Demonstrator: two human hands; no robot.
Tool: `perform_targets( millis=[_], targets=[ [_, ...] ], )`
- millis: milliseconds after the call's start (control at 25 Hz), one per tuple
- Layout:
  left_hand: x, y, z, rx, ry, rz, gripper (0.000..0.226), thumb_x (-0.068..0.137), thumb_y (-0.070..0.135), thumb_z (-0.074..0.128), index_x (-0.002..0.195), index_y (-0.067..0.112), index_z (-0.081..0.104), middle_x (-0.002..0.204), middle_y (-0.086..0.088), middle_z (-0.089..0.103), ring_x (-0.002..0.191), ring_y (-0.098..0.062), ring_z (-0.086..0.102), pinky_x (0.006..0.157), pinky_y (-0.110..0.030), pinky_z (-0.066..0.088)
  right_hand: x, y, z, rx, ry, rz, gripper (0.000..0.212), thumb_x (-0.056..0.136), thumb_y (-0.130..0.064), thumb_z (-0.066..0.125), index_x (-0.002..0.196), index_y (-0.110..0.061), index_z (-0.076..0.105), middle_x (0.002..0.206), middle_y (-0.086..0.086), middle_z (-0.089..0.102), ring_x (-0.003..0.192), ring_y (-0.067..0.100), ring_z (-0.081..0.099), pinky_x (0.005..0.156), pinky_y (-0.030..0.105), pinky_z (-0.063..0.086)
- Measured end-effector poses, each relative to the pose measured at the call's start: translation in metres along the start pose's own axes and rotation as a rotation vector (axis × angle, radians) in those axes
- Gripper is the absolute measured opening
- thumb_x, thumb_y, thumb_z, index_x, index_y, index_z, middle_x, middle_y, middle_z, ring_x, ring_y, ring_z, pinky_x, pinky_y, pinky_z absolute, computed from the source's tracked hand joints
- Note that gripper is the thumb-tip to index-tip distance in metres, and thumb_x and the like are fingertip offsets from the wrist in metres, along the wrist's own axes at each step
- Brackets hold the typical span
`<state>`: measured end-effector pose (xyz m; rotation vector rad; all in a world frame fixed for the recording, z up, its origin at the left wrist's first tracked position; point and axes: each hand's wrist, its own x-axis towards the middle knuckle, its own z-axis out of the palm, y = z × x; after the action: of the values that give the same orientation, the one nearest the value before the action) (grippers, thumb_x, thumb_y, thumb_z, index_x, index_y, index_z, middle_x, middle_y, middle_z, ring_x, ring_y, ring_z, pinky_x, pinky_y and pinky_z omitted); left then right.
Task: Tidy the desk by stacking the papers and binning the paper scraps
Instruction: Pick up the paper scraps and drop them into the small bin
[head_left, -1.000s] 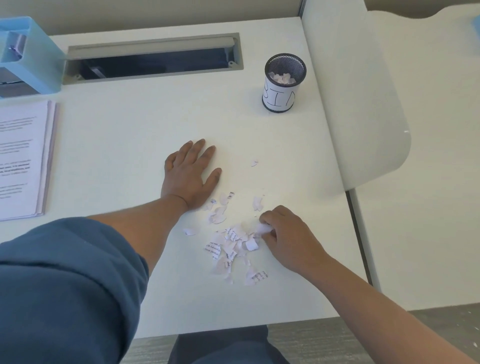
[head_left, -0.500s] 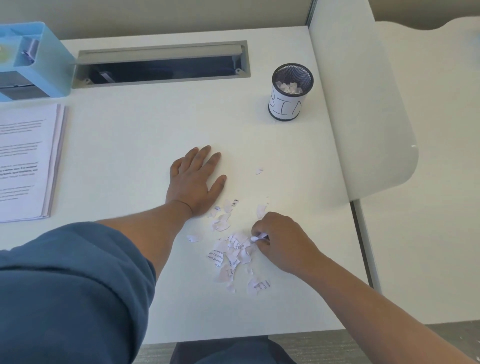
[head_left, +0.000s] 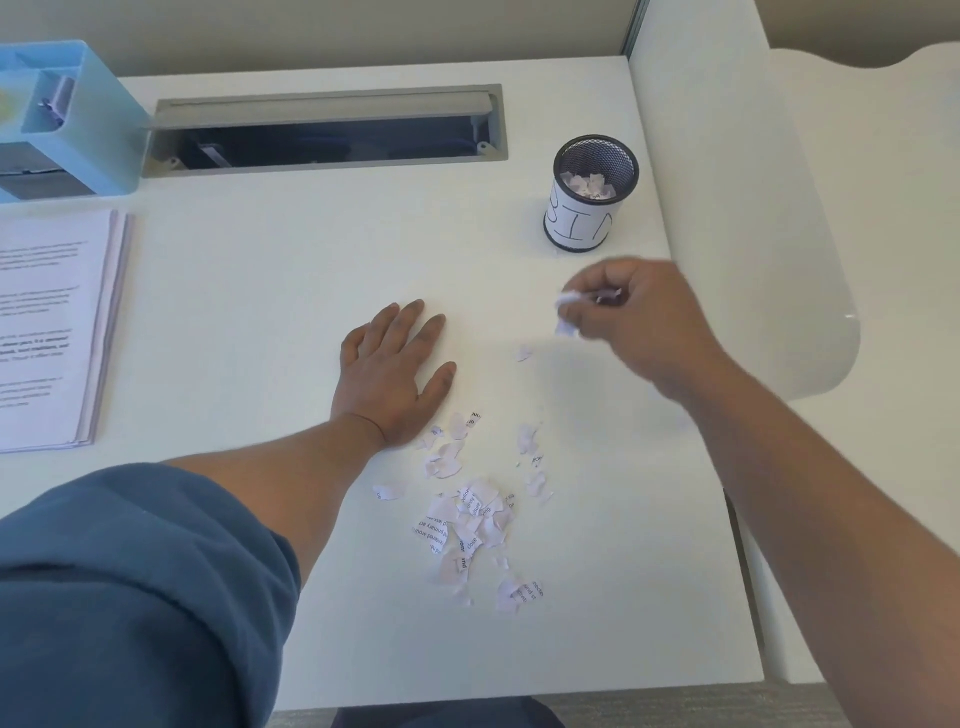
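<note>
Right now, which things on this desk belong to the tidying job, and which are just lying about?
Job:
- paper scraps loose on the desk
- mesh bin, some scraps already inside
- stack of papers
- right hand, pinching scraps
- left hand, flat on the desk

Lying about:
- blue desk organiser
- cable tray slot

white desk (head_left: 291, 270) carries: stack of printed papers (head_left: 49, 327) at left edge; blue organiser (head_left: 78, 124) at far left corner; grey cable slot (head_left: 322, 130) set into far side; mesh cup labelled bin (head_left: 589, 200) at far right, scraps inside; torn paper scraps (head_left: 467, 514) scattered near front centre, one stray scrap (head_left: 523, 353) apart; left hand (head_left: 392, 379) flat on surface beside scraps.
</note>
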<state>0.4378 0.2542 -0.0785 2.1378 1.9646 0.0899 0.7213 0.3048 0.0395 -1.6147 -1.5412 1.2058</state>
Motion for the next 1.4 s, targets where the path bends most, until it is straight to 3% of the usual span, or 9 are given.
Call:
perform_targets(
  millis=[80, 200, 480, 760, 880, 1000, 1200, 1280, 1400],
  targets=[
    [0.000, 0.000, 0.000, -0.001, -0.004, 0.000, 0.065, 0.101, 0.065, 0.025, 0.161, 0.039, 0.025, 0.172, 0.009, 0.014, 0.159, -0.017, 0.004, 0.123, -0.038, 0.000, 0.032, -0.015, -0.011, -0.091, 0.141, -0.107, 0.004, 0.084, -0.020, 0.080, 0.082, -0.021, 0.076, 0.066, -0.011, 0.071, 0.056, -0.004, 0.054, 0.058, 0.010, 0.043],
    [0.000, 0.000, 0.001, 0.004, -0.005, 0.000, 0.065, 0.101, 0.065, 0.025, 0.161, 0.040, 0.025, 0.172, 0.009, 0.014, 0.159, -0.017, 0.004, 0.122, -0.037, -0.002, 0.073, -0.031, -0.022, -0.332, 0.244, -0.236, 0.007, 0.087, -0.020, 0.072, 0.090, -0.016, 0.077, 0.080, -0.009, 0.071, 0.066, -0.005, 0.059, 0.064, 0.006, 0.040],
    [0.001, -0.001, 0.003, 0.023, -0.001, 0.006, 0.065, 0.101, 0.066, 0.024, 0.160, 0.039, 0.025, 0.172, 0.009, 0.015, 0.159, -0.018, 0.005, 0.122, -0.037, -0.002, 0.127, -0.033, -0.022, -0.655, 0.146, -0.164, 0.026, 0.094, -0.011, 0.064, 0.118, -0.011, 0.072, 0.118, 0.008, 0.071, 0.107, 0.029, 0.063, 0.089, 0.034, 0.052],
    [0.001, -0.002, 0.003, 0.024, 0.006, 0.006, 0.064, 0.101, 0.066, 0.025, 0.160, 0.039, 0.026, 0.172, 0.008, 0.016, 0.159, -0.019, 0.007, 0.122, -0.036, -0.003, 0.097, -0.030, -0.009, -0.486, 0.354, -0.245, 0.039, 0.084, 0.002, 0.047, 0.107, -0.013, 0.075, 0.106, 0.007, 0.074, 0.098, 0.028, 0.067, 0.089, 0.039, 0.054],
    [0.001, -0.002, 0.004, 0.029, 0.008, 0.005, 0.064, 0.101, 0.066, 0.025, 0.160, 0.039, 0.026, 0.172, 0.008, 0.016, 0.159, -0.019, 0.007, 0.121, -0.037, -0.002, 0.054, -0.008, 0.020, -0.346, 0.245, -0.282, 0.027, 0.087, 0.000, 0.058, 0.100, -0.012, 0.077, 0.099, 0.006, 0.075, 0.088, 0.026, 0.068, 0.087, 0.037, 0.054],
    [0.001, -0.001, 0.003, 0.030, 0.004, 0.006, 0.064, 0.101, 0.066, 0.025, 0.160, 0.039, 0.026, 0.172, 0.008, 0.016, 0.159, -0.019, 0.006, 0.122, -0.037, -0.001, 0.008, 0.017, 0.046, -0.336, -0.001, -0.203, 0.023, 0.090, -0.004, 0.065, 0.106, -0.014, 0.078, 0.102, 0.005, 0.074, 0.085, 0.022, 0.067, 0.089, 0.038, 0.054],
    [0.001, 0.000, 0.001, -0.005, -0.001, 0.001, 0.060, 0.104, 0.058, 0.022, 0.160, 0.039, 0.027, 0.172, 0.007, 0.017, 0.159, -0.018, 0.008, 0.122, -0.036, -0.001, -0.049, 0.035, 0.081, -0.527, -0.476, -0.183, 0.048, 0.096, -0.028, 0.065, 0.142, -0.019, 0.058, 0.141, -0.002, 0.054, 0.126, 0.021, 0.050, 0.108, 0.037, 0.042],
    [0.001, 0.000, 0.000, -0.012, 0.003, 0.001, 0.057, 0.105, 0.050, 0.021, 0.160, 0.038, 0.029, 0.172, 0.006, 0.019, 0.158, -0.019, 0.009, 0.122, -0.037, 0.000, -0.064, 0.036, 0.098, -0.619, -0.539, -0.215, 0.051, 0.095, -0.039, 0.062, 0.142, -0.021, 0.054, 0.143, -0.007, 0.046, 0.128, 0.021, 0.042, 0.104, 0.036, 0.042],
    [0.001, 0.001, -0.001, -0.024, 0.010, 0.002, 0.055, 0.105, 0.042, 0.023, 0.159, 0.036, 0.032, 0.171, 0.006, 0.021, 0.158, -0.020, 0.011, 0.122, -0.038, 0.003, -0.077, 0.035, 0.124, -0.667, -0.446, -0.218, 0.063, 0.088, -0.057, 0.066, 0.135, -0.017, 0.054, 0.136, -0.005, 0.045, 0.121, 0.024, 0.040, 0.097, 0.030, 0.040]
  ],
)
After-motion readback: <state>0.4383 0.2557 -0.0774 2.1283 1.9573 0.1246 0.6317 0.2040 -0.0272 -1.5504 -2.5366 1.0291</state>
